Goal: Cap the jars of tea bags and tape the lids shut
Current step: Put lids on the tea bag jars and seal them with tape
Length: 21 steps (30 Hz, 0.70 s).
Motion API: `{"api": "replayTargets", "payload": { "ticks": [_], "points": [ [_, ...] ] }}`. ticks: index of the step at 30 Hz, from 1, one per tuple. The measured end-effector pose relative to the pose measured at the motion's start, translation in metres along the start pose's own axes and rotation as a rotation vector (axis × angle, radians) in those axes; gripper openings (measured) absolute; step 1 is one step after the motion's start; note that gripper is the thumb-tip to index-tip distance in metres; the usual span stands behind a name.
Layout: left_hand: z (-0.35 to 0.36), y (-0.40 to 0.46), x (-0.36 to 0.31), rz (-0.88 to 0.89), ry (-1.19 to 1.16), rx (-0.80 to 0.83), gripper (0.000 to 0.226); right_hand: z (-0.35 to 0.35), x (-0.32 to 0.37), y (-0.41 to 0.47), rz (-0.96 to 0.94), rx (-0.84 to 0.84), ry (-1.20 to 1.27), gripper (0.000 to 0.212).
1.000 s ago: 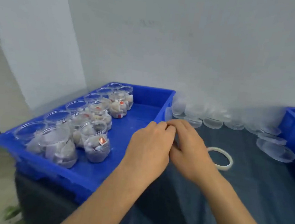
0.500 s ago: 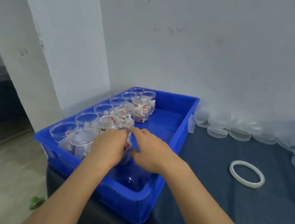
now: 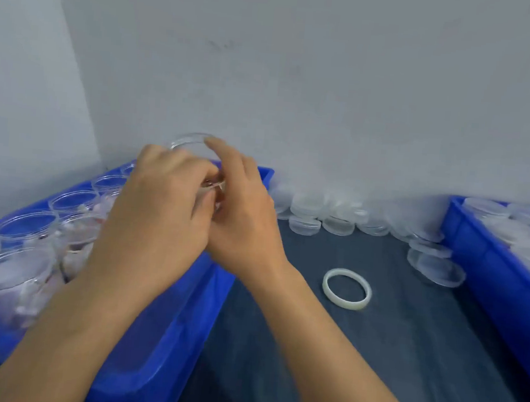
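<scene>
Left hand [image 3: 157, 210]: grips a jar [image 3: 195, 145] raised above the blue bin [image 3: 162, 336]; right hand [image 3: 241, 205]: fingers pinching at its rim
Lids [image 3: 335, 221]: on worktop, right of both hands; right hand nearer

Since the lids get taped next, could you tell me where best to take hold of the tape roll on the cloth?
Probably from above: the tape roll lies flat and alone on the dark cloth, a thin ring, so pinch its band with one finger through the open centre.

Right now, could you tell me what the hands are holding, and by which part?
Both hands, left and right, hold one clear jar by its sides, lifted above the blue crate; its open rim shows above the fingers.
</scene>
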<state>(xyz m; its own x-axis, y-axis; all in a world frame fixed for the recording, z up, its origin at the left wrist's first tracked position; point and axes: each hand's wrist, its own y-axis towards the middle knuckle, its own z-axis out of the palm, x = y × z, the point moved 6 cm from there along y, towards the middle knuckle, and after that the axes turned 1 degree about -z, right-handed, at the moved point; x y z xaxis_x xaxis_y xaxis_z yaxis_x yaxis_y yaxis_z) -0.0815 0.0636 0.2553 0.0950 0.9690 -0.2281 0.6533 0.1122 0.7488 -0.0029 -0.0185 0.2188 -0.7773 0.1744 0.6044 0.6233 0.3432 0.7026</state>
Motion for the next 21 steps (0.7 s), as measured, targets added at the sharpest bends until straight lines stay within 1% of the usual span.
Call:
{"api": "replayTargets", "payload": {
  "ticks": [2,3,5,7,10,12,15,18,21],
  "points": [
    [0.012,0.001,-0.027,0.013,-0.094,-0.121,0.025,-0.03,-0.019,-0.004,0.042,-0.136,0.003,0.069],
    [0.024,-0.002,-0.037,-0.004,-0.14,-0.14,0.028,-0.043,-0.029,-0.009,0.062,-0.18,-0.01,0.069],
    [0.06,-0.011,-0.05,-0.082,-0.264,-0.077,0.036,-0.064,-0.054,-0.024,0.1,-0.214,-0.05,0.07],
    [0.102,-0.023,-0.058,-0.18,-0.436,0.029,0.045,-0.078,-0.08,-0.042,0.164,-0.194,-0.117,0.066],
    [0.148,-0.035,-0.06,-0.312,-0.643,0.073,0.062,-0.081,-0.118,-0.07,0.294,-0.135,-0.158,0.06],
    [0.173,-0.044,-0.053,-0.401,-0.729,0.102,0.066,-0.074,-0.135,-0.085,0.343,-0.116,-0.136,0.06],
    [0.204,-0.057,-0.037,-0.533,-0.8,0.181,0.073,-0.059,-0.154,-0.099,0.368,-0.082,-0.184,0.061],
    [0.225,-0.062,-0.03,-0.516,-0.81,0.217,0.071,-0.058,-0.166,-0.103,0.391,-0.037,-0.213,0.064],
    [0.243,-0.054,-0.035,-0.455,-0.838,0.23,0.071,-0.078,-0.176,-0.101,0.364,0.013,-0.146,0.078]
  ]
}}
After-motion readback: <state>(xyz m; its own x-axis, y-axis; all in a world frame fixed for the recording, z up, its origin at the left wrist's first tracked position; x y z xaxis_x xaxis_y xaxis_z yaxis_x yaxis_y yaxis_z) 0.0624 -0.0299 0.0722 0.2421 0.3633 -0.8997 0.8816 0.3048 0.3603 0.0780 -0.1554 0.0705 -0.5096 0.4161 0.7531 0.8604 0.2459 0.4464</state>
